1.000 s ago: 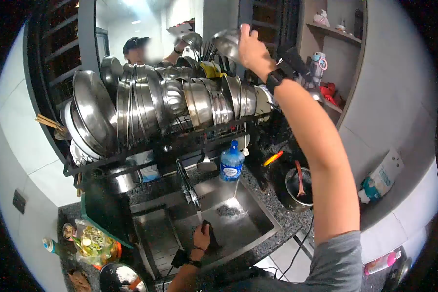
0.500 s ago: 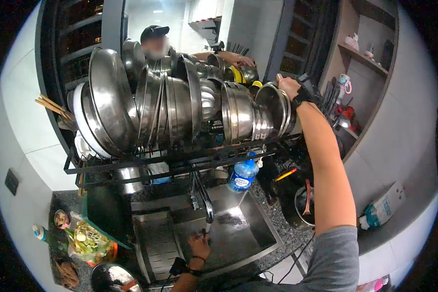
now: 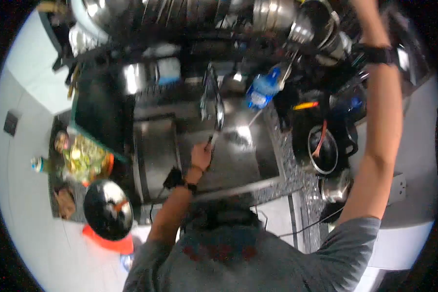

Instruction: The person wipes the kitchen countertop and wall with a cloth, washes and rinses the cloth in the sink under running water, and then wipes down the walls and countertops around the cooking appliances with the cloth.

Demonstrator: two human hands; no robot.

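My left hand (image 3: pixel 202 155) is in the sink (image 3: pixel 272 181), just below the faucet (image 3: pixel 213 100). Its fingers look closed around a small dark object, too blurred to name. A thin stream of water seems to fall from the spout beside it. My right hand (image 3: pixel 369 19) reaches up at the far right, past the end of the dish rack (image 3: pixel 190 46), and the top edge of the view cuts off its fingers. Whatever it touches is hidden. Stacked steel pots (image 3: pixel 272 14) sit on the rack to its left.
A blue bottle (image 3: pixel 262 91) stands behind the sink. Right of it is a pot (image 3: pixel 322 151) with a red-handled utensil. On the left are a green cutting board (image 3: pixel 102 104), a bag of vegetables (image 3: pixel 85 158) and a dark pan (image 3: pixel 107 216) at the counter edge.
The view has tilted downward, so the rack's upper part and the mirror have left the picture. My right hand, earlier at the pots' right end, is now partly out of frame. My left stays under the faucet.
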